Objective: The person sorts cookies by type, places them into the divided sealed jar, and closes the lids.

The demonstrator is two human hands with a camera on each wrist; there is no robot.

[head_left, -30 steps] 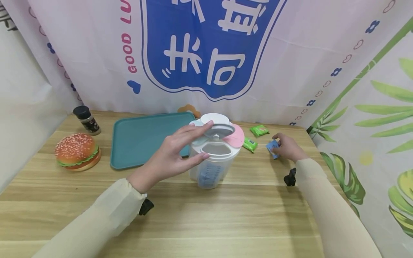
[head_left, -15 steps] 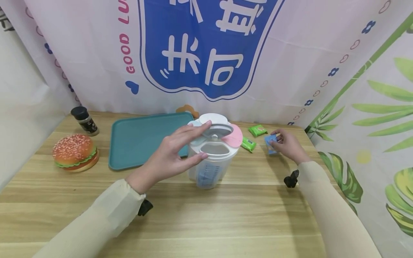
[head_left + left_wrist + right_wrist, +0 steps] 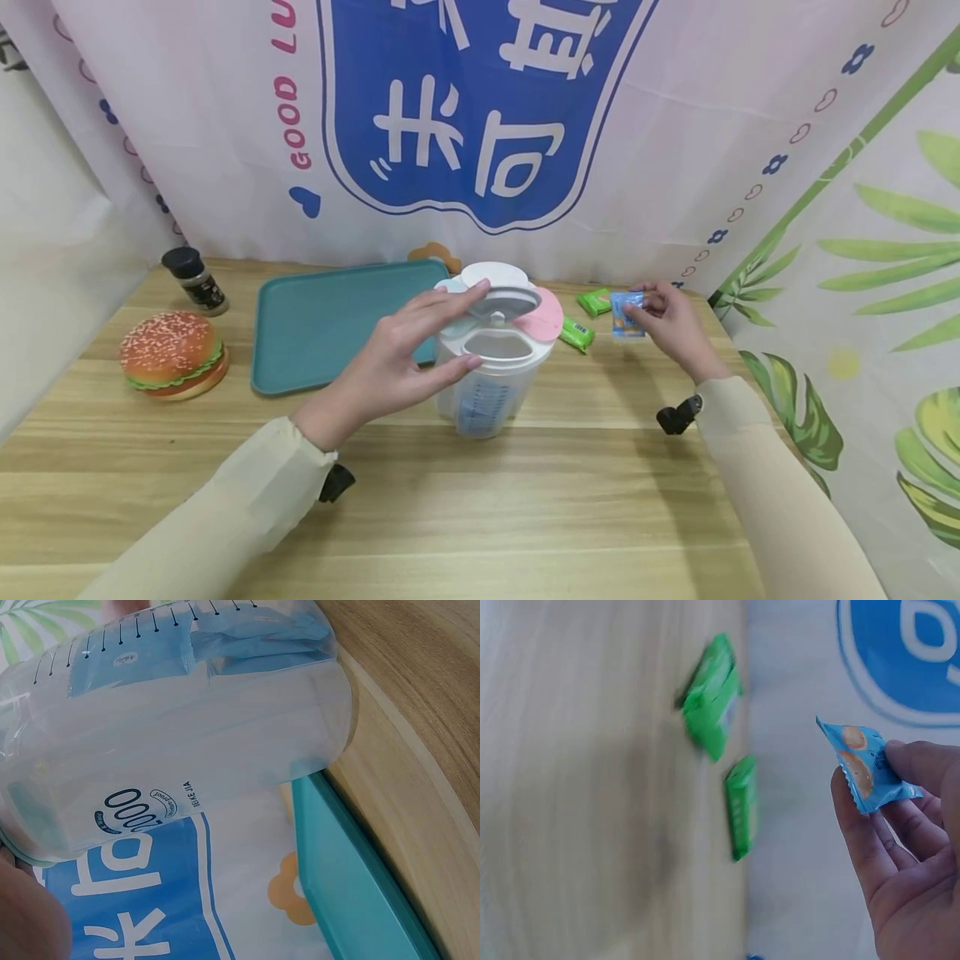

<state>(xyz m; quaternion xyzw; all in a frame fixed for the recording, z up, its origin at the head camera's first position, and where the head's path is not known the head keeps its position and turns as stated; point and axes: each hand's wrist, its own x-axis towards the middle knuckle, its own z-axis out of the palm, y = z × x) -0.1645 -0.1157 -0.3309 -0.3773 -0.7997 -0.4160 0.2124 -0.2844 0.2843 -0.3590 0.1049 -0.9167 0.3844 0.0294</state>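
In the head view a clear storage canister (image 3: pixel 517 387) with a segmented lid stands upright mid-table. One grey-lined flap (image 3: pixel 507 302) of the lid is raised over its opening. My left hand (image 3: pixel 397 354) rests at the canister's top left, fingers fairly straight along the flap and thumb at the front rim. Blue wrappers (image 3: pixel 262 641) show through the wall in the left wrist view. My right hand (image 3: pixel 672 329) pinches a small blue biscuit packet (image 3: pixel 866 769) between thumb and fingers, above the table to the right of the canister.
Two green packets (image 3: pixel 577 334) (image 3: pixel 742 810) lie behind and right of the canister. A teal tray (image 3: pixel 330 329) is on its left, partly behind my left hand. Farther left are a toy hamburger (image 3: pixel 174 354) and a black-capped seasoning jar (image 3: pixel 197 282). A printed curtain (image 3: pixel 645 167) hangs behind the table.
My right hand has lifted the blue biscuit packet from the table and moved it slightly back and left, turning its face toward the head camera. The left hand stays at the lid.
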